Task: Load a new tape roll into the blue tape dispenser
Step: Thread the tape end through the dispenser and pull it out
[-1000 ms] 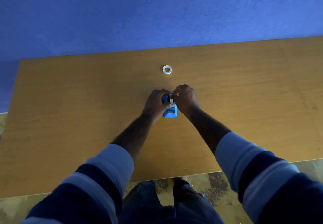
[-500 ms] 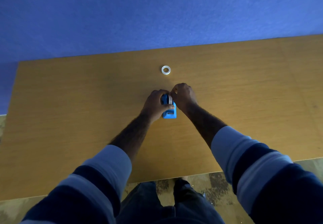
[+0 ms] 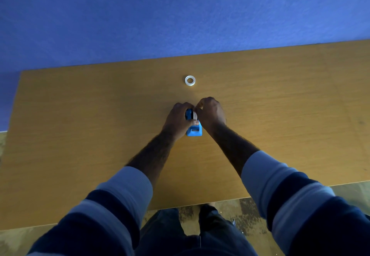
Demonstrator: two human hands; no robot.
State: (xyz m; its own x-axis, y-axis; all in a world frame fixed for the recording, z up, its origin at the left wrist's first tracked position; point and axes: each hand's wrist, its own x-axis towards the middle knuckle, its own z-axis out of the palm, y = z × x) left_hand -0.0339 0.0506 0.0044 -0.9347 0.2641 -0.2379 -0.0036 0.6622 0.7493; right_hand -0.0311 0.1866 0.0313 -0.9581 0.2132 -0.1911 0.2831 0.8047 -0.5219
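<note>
The blue tape dispenser [image 3: 193, 130] stands on the wooden table [image 3: 80, 125] near its middle. My left hand [image 3: 177, 120] grips the dispenser's left side, thumb across its top. A pale tape roll [image 3: 194, 115] sits upright in the dispenser's cradle between my hands. My right hand [image 3: 210, 113] has its fingertips pinched on the top of that roll. A small white ring [image 3: 190, 80], like an empty tape core, lies flat on the table beyond my hands.
The table's far edge meets a blue wall [image 3: 180, 15]. Its near edge lies just ahead of my legs [image 3: 190, 235], with patterned floor [image 3: 12, 239] below. My striped sleeves fill the lower corners.
My right hand has shifted slightly left and farther over the dispenser, bringing the roll down into the cradle. My left hand keeps its hold on the dispenser.
</note>
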